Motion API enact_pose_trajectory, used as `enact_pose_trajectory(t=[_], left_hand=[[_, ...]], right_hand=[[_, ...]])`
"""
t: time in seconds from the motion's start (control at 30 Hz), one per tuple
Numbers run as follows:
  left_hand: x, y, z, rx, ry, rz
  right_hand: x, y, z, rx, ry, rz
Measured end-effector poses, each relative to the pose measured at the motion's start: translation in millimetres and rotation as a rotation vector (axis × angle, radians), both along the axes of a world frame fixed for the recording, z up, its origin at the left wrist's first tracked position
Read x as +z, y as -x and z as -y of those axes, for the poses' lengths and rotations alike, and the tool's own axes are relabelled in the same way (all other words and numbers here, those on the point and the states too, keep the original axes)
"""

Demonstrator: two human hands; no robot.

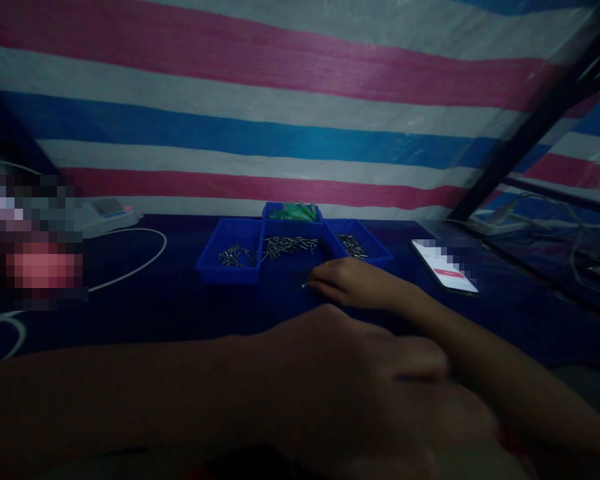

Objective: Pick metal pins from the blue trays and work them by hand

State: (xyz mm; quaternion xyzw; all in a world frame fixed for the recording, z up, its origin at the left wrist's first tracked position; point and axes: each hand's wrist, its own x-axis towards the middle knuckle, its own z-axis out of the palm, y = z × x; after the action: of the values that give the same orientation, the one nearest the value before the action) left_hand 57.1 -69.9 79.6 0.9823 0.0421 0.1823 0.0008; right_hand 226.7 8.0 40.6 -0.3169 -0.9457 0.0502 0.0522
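Observation:
My right hand (353, 283) reaches in from the right, just in front of the blue trays. Its fingertips are pinched on a thin metal fastener (304, 285), which pokes out to the left; it looks like a screw or rivet, too dim to tell which. Close to the camera, my left hand (380, 387) crosses the lower view, blurred, with its fingers curled in. What it holds, if anything, is hidden. Similar metal fasteners lie in the left blue tray (230, 275), in a heap (290, 245) in the middle and in the right blue tray (377, 250).
A rear blue tray (267, 212) holds green plastic bags (296, 212). A lit phone (445, 267) lies to the right on the dark blue table (145, 293). At left are a white scale-like device (111, 215) and a white cable (163, 243). Striped sheeting (280, 137) hangs behind.

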Motion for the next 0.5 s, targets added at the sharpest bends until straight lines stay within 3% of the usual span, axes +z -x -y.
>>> enact_pose_trajectory(t=[0.03, 0.17, 0.27, 0.37, 0.5], left_hand=[[-6.2, 3.0, -5.7, -0.004, 0.016, 0.002], [-40.7, 27.6, -33.7, 0.386, 0.075, -0.068], [-61.5, 43.7, -49.6, 0.576, 0.073, -0.070], [-71.5, 50.0, -54.6, 0.662, 0.140, -0.073], [-71.9, 50.0, -52.9, 0.704, 0.273, -0.035]], right_hand=[[-0.5, -0.4, -0.5, 0.002, -0.010, -0.009], [-1.0, -0.1, -2.1, 0.001, 0.001, -0.054], [0.2, 1.7, -1.5, -0.009, 0.029, -0.094], [1.7, 2.9, 0.3, -0.019, 0.065, -0.145], [4.1, 3.4, 2.7, -0.022, 0.102, -0.235]])
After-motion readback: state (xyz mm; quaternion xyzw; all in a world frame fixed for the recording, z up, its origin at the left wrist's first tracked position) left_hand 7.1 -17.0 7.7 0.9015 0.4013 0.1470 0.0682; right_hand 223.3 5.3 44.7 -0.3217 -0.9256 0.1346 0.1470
